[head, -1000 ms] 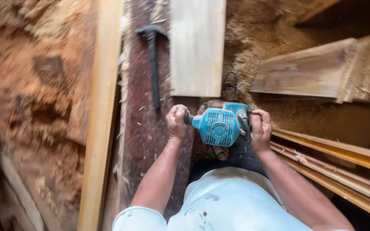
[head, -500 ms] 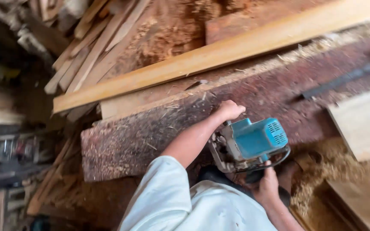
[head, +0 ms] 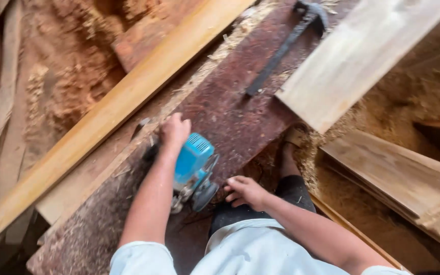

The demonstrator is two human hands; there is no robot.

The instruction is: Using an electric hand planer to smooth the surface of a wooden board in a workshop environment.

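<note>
Left hand (head: 175, 130) closes around the blue router (head: 193, 168) handle, steadying it on the dark slab (head: 230, 114); right hand (head: 245, 191), fingers curled loosely, braces at its four o'clock, gripping nothing visible.

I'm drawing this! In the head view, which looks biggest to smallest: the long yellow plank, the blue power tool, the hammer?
1. Long yellow plank, biggest by far.
2. Hammer and blue power tool: unsure. The hammer looks longer and thinner, but the tool sits nearer the camera, partly hidden by the left hand.
</note>
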